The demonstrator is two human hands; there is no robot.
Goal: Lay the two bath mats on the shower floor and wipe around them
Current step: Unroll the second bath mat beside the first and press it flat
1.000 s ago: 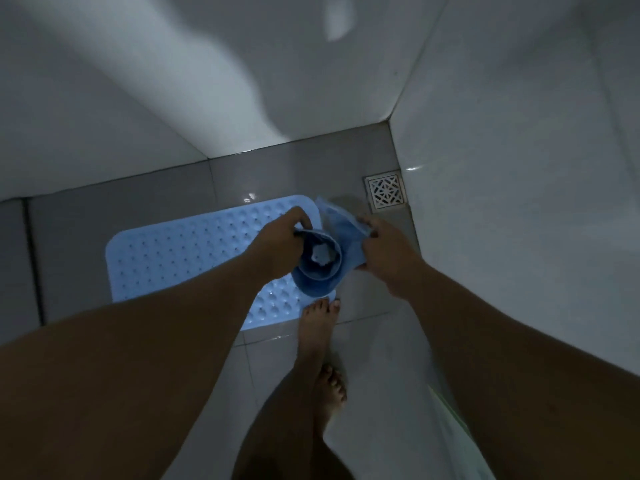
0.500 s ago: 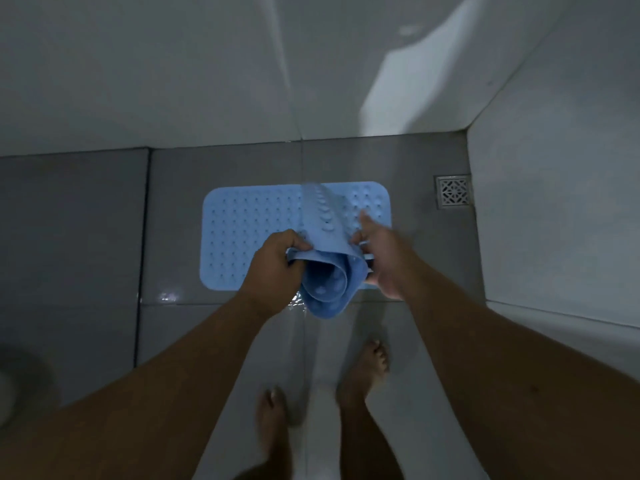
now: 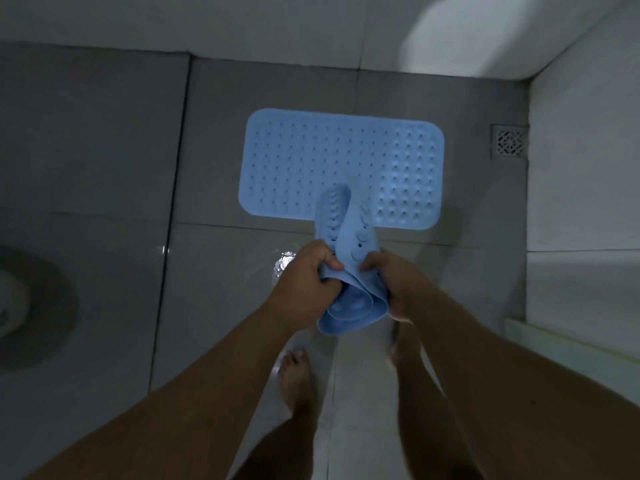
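Bath mats: one is lying flat on the shower floor, the other is sitting rolled in both hands.

I am seeing the left hand (image 3: 306,271) curling its fingers (image 3: 329,261) round the left side of the rolled blue mat (image 3: 349,282), thumb and fingertips pinching its edge, while the right hand (image 3: 393,285) is gripping the right side with its fingers wrapped over the roll. Both forearms are reaching forward and down, converging on the roll above the feet. A loose flap of the rolled mat is sticking up away from me, overlapping the near edge of the flat mat (image 3: 311,161) in my view. That flat mat is lying on the grey tiled shower floor (image 3: 221,278), near the back wall, with the square drain (image 3: 509,140) off to its right by the side wall.
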